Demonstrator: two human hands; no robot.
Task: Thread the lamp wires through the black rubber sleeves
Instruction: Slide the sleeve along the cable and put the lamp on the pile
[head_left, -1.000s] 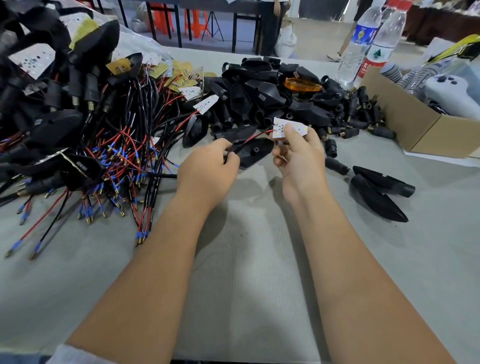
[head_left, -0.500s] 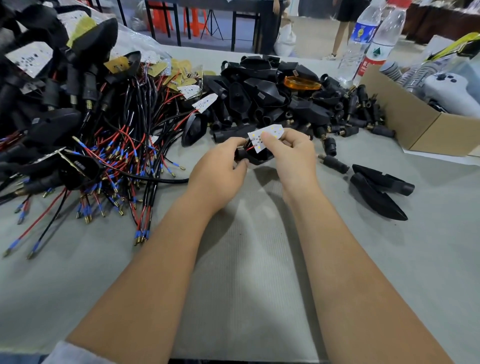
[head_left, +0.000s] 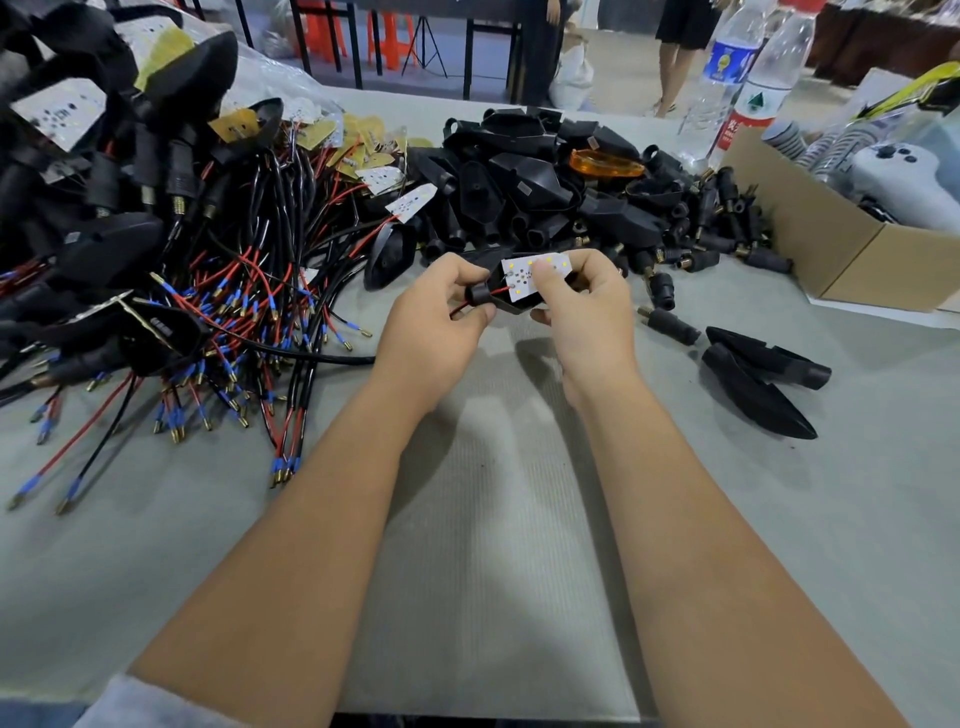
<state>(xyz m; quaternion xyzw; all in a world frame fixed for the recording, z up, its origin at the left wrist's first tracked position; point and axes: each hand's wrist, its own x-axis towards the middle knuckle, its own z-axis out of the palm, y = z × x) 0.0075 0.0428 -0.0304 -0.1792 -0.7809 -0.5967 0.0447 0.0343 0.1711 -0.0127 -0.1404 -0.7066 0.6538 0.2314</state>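
Red wire (head_left: 494, 294), white LED board (head_left: 535, 275)

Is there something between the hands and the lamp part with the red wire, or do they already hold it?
Nothing visible stands between. The left hand grips the black housing where the red wire comes out, and the right hand pinches the white LED board.

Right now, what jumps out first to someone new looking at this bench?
Dead centre, the left hand and right hand hold a white LED board seated in a black lamp housing, with a red wire running out through the housing's round end. To the left sprawls a big tangle of red and black wires with blue-sleeved tips. Behind the hands sits a heap of black housings topped by one orange lens.
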